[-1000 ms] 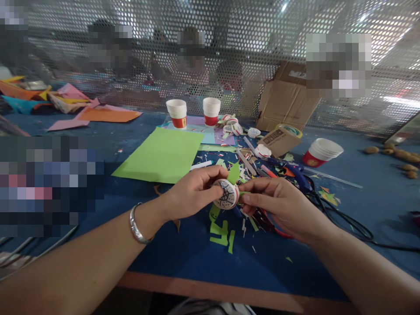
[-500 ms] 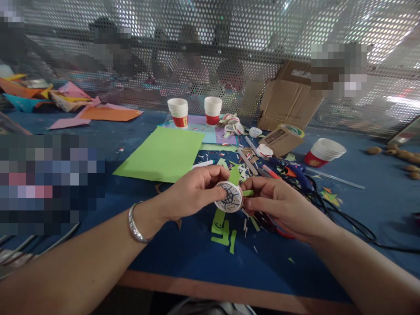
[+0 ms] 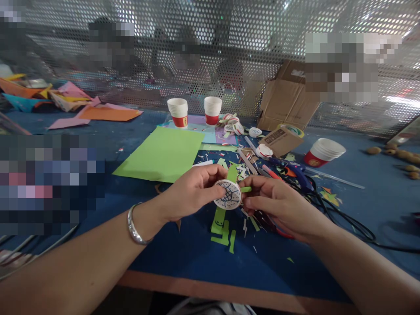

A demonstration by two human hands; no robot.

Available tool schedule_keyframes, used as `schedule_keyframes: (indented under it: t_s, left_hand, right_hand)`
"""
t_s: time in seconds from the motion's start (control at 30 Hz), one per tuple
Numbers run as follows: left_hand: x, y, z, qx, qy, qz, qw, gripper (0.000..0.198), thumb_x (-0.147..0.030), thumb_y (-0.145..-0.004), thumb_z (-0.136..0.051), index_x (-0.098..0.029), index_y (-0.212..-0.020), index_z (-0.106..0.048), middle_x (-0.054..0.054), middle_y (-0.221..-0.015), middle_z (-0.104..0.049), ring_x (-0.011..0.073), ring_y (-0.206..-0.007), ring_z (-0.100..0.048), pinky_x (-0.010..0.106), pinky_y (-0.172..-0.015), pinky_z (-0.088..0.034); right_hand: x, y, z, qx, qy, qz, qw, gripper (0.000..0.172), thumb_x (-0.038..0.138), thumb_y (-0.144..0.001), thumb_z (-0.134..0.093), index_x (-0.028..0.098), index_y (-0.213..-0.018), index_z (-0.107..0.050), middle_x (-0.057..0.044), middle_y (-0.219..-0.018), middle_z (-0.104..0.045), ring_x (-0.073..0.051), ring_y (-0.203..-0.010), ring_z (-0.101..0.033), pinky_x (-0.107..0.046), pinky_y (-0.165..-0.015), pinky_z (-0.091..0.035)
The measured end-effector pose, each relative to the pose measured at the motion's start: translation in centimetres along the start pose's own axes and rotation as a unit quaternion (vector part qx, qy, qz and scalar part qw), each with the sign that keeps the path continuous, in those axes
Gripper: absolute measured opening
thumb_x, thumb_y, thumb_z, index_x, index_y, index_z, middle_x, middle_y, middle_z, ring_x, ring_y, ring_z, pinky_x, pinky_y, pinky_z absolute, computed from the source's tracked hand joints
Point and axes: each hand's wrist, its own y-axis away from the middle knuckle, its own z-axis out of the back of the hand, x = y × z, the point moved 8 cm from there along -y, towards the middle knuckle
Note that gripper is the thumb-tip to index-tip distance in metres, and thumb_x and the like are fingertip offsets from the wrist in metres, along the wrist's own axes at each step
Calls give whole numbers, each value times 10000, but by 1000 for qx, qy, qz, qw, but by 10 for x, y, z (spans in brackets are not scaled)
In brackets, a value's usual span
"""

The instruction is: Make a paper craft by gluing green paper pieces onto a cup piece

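A white paper-cup bottom (image 3: 229, 197), drawn with a dark blue web of lines and dots, is pinched in my left hand (image 3: 200, 189), thumb across its face. Green paper (image 3: 232, 173) juts up from its far edge. At its right edge, my right hand (image 3: 272, 197) has thumb and fingers closed about a small green paper strip (image 3: 246, 189); its far end is hidden by the fingers. Cut green paper pieces (image 3: 223, 229) lie on the table just below the cup bottom. Red-handled scissors (image 3: 284, 234) are partly covered by my right hand.
A large green sheet (image 3: 164, 153) lies left of centre. Stacked paper cups (image 3: 177, 111) stand behind it, others (image 3: 323, 152) at right. Several cut cup bottoms (image 3: 234, 127), paper scraps, a blue glue gun (image 3: 302, 177) with black cable (image 3: 354, 227) and folded cardboard (image 3: 288, 98) spread rightward.
The cup bottom has shifted slightly up and left and tilted a little, showing its face more. Both hands keep nearly the same grip.
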Motion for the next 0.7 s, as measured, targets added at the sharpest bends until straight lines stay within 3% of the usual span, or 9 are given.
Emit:
schedule_keyframes:
  t_s: [0.2,0.4,0.7]
  left_hand:
    - [0,1,0,-18,3,6,1000,135,-211,-848,-664,-158,-942,-583,-11,-838,-599,121,-784,-548,249,-722,-423]
    - [4,-1,16,-73,45,21,996,125,-203,-828,-654,-178,-880,-543,-38,-800,-555,95,-683,-485,220,-576,-357]
    - [3,-2,29,-94,51,9,994,218,-270,-810,-740,-167,-904,-573,-4,-849,-592,112,-731,-530,241,-616,-367]
  right_hand:
    - [4,-1,0,-13,41,11,999,153,152,-817,-666,176,-967,-666,11,-817,-654,-112,-705,-555,-244,-678,-448]
    - [10,0,13,-83,110,46,989,209,262,-863,-677,188,-1059,-663,-9,-866,-639,-136,-748,-568,-262,-680,-474]
    - [15,3,20,-111,206,90,968,214,331,-914,-657,201,-1082,-685,-27,-885,-669,-160,-790,-612,-277,-703,-492]
